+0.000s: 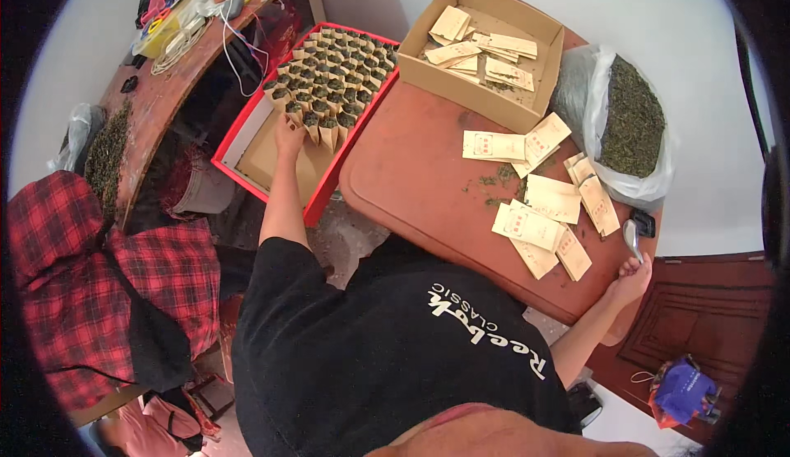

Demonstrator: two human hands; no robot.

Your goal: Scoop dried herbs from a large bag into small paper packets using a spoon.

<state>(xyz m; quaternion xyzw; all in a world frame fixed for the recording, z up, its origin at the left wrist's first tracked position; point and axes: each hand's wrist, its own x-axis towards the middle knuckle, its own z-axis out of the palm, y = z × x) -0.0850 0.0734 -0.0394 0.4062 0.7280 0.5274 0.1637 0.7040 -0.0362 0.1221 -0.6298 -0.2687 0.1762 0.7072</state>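
My left hand (290, 131) touches a paper bag at the front left of the packed rows; whether it grips the bag I cannot tell. Those open, upright paper bags (330, 90) hold dark dried leaves and stand in a red-rimmed box (327, 195). At the table's right edge, my right hand (631, 281) holds a metal spoon (631, 238) by its handle, bowl upward. Flat paper packets (528, 225) lie in loose piles on the reddish table (407, 167). Behind them, a cardboard box (475, 96) contains more flat packets (509, 73). A clear plastic sack (608, 176) is full of dried leaves (632, 124).
A dark object (643, 222) lies beside the spoon. Leaf crumbs (494, 185) are scattered on the table. Left, a wooden desk (185, 84) bears cables and plastic bags, with a white bucket (207, 185) below. A person in red plaid (166, 278) is at the lower left.
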